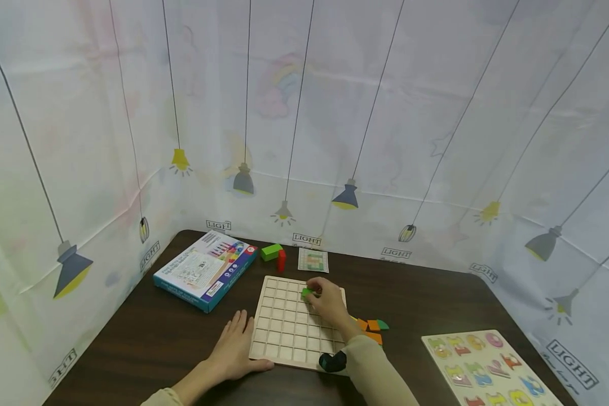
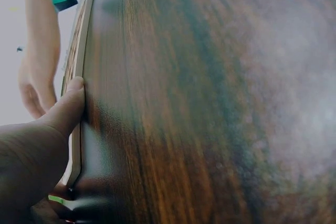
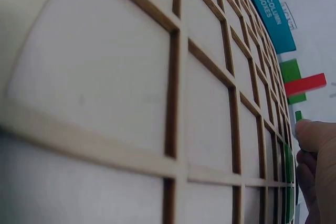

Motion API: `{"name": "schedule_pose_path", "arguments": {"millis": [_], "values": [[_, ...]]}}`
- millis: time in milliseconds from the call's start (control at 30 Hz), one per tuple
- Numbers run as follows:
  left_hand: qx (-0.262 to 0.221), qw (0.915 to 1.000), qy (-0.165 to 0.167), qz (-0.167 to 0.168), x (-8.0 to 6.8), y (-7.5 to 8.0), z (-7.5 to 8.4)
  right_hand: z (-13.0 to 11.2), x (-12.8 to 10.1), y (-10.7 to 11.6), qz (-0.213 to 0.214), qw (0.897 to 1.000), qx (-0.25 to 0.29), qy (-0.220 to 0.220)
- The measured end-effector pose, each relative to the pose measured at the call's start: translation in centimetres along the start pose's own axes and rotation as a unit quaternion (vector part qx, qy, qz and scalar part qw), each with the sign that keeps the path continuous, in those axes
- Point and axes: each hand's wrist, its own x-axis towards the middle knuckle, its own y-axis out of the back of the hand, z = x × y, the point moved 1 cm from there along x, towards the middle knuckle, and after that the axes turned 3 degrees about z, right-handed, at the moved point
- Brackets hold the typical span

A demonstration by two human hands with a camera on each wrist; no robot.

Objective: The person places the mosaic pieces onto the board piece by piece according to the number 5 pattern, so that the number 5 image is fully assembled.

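A pale wooden grid board (image 1: 284, 324) with square cells lies on the dark table. My left hand (image 1: 233, 349) rests beside its near left corner, fingers straight along the side. In the left wrist view, the thumb (image 2: 68, 106) of that hand touches the board's edge (image 2: 80, 61). Over the far part of the grid, my right hand (image 1: 330, 301) pinches a small green block (image 1: 305, 292) between thumb and fingertips. The right wrist view shows this green block (image 3: 298, 115) at the fingertips, and green pieces (image 3: 289, 182) lying in cells close to the hand.
A blue and white box (image 1: 205, 270) lies at the back left. Beside it are a green block (image 1: 271, 252), a red block (image 1: 281, 260) and a patterned card (image 1: 313, 260). Orange pieces (image 1: 373, 325) lie right of the board. A number puzzle board (image 1: 487, 366) sits at the front right.
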Motion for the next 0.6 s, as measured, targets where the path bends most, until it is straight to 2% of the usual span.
{"name": "schedule_pose_path", "arguments": {"millis": [333, 600], "values": [[-0.003, 1.0, 0.0, 0.008, -0.1, 0.0, 0.0, 0.5, 0.1, -0.9, -0.012, 1.0, -0.018, 0.008], [0.003, 1.0, 0.002, 0.005, 0.0, 0.0, 0.0, 0.5, 0.1, -1.1, -0.03, 0.999, -0.022, -0.02]]}}
